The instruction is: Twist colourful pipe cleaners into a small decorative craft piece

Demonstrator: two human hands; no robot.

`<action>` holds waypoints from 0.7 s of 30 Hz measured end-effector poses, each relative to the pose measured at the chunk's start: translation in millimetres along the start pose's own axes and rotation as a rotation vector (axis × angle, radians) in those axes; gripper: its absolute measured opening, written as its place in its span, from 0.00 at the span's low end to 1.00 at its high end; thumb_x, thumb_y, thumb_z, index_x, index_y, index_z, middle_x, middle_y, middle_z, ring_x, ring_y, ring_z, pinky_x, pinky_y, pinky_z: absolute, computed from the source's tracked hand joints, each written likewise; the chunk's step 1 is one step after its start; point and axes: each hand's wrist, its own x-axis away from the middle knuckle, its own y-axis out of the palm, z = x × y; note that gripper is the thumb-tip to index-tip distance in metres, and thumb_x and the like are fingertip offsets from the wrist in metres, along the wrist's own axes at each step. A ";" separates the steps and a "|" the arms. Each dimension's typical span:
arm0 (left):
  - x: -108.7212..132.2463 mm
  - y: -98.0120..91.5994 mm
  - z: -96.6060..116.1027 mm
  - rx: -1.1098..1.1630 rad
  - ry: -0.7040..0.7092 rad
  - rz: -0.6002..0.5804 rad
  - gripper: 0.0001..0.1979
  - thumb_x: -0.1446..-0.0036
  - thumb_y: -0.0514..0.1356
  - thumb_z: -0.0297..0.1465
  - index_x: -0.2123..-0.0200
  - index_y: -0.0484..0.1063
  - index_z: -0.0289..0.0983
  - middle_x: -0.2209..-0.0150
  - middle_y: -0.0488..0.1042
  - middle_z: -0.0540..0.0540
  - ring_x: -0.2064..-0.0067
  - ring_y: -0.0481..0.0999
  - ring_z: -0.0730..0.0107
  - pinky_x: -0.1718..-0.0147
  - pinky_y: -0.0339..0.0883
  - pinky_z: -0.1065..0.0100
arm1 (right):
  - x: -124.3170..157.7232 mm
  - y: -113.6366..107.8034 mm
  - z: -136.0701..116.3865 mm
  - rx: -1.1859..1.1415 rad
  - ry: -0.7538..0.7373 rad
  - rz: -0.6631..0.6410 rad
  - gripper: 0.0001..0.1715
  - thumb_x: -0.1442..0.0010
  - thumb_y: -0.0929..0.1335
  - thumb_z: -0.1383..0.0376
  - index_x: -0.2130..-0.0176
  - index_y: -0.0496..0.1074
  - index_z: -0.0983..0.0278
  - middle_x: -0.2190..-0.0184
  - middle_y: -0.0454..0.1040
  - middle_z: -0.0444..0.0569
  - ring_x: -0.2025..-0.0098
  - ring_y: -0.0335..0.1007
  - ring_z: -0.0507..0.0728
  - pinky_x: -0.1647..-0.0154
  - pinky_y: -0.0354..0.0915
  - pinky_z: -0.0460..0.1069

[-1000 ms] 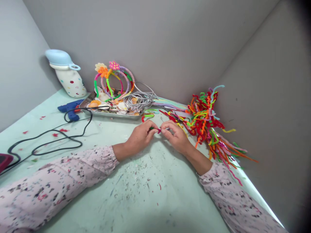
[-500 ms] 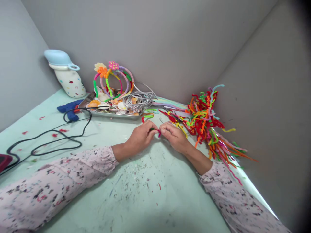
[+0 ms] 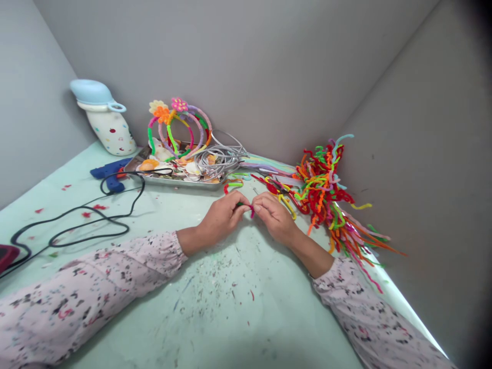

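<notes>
A short magenta pipe cleaner [image 3: 252,210] with a bit of green near it shows between my two hands over the middle of the table. My left hand [image 3: 224,213] pinches it from the left with thumb and forefinger. From the right, my right hand [image 3: 274,217] is closed on it, fingertips almost touching the left ones. Most of the piece is hidden by my fingers. Just beyond the hands lie short red and green pipe cleaner pieces [image 3: 233,185] and yellow ones [image 3: 286,202].
A metal tray [image 3: 180,183] holds scraps, coiled grey wire [image 3: 221,161] and flower-topped headbands [image 3: 171,128]. Left of it are a blue glue gun [image 3: 111,174], a black cord [image 3: 88,234] and a white bottle [image 3: 111,130]. Bundled pipe cleaners [image 3: 323,189] are heaped at right, beside red-handled scissors [image 3: 302,205].
My right hand and forearm have shifted very slightly left. Both hands keep their pinch on the magenta piece; the other things have not moved.
</notes>
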 end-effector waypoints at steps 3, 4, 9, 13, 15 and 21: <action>-0.5 -0.3 -0.1 0.006 -0.009 -0.011 0.05 0.38 0.54 0.30 0.65 0.69 0.36 0.72 0.70 0.49 0.70 0.68 0.72 0.70 0.60 0.70 | 0.2 0.4 0.9 -0.043 0.020 -0.012 0.14 0.34 0.59 0.61 0.67 0.68 0.61 0.67 0.69 0.46 0.61 0.65 0.55 0.56 0.61 0.52; -0.7 -0.4 0.1 0.007 -0.011 -0.016 0.06 0.38 0.54 0.31 0.65 0.69 0.36 0.72 0.70 0.49 0.70 0.68 0.72 0.70 0.60 0.70 | 0.1 0.4 1.0 -0.058 0.028 -0.019 0.14 0.34 0.59 0.61 0.67 0.68 0.61 0.67 0.68 0.46 0.62 0.65 0.55 0.56 0.61 0.52; -1.3 -1.3 1.8 0.002 -0.007 -0.019 0.06 0.38 0.54 0.31 0.65 0.68 0.36 0.72 0.70 0.49 0.71 0.68 0.72 0.70 0.60 0.70 | -0.4 0.7 1.3 -0.106 0.052 -0.037 0.16 0.34 0.58 0.60 0.68 0.69 0.62 0.69 0.68 0.46 0.63 0.65 0.54 0.58 0.62 0.51; -1.0 -1.2 3.3 0.009 -0.002 -0.014 0.06 0.38 0.54 0.31 0.65 0.68 0.36 0.73 0.70 0.50 0.71 0.68 0.72 0.70 0.60 0.70 | -0.8 0.2 1.0 -0.131 0.060 -0.037 0.16 0.34 0.59 0.60 0.69 0.69 0.62 0.70 0.68 0.46 0.64 0.65 0.54 0.59 0.63 0.51; -0.8 -0.9 3.8 0.022 -0.004 -0.012 0.06 0.38 0.54 0.31 0.66 0.68 0.36 0.73 0.70 0.50 0.72 0.68 0.73 0.70 0.60 0.70 | -0.3 -1.1 0.2 -0.135 0.063 -0.024 0.16 0.35 0.60 0.60 0.69 0.70 0.62 0.69 0.69 0.46 0.64 0.66 0.54 0.58 0.63 0.52; -0.2 -0.3 2.0 0.112 -0.074 0.043 0.06 0.38 0.54 0.32 0.65 0.68 0.36 0.76 0.69 0.52 0.75 0.66 0.75 0.72 0.60 0.71 | 4.1 -7.0 -1.0 0.018 -0.053 0.143 0.09 0.38 0.63 0.65 0.60 0.71 0.59 0.60 0.73 0.48 0.54 0.68 0.58 0.48 0.61 0.57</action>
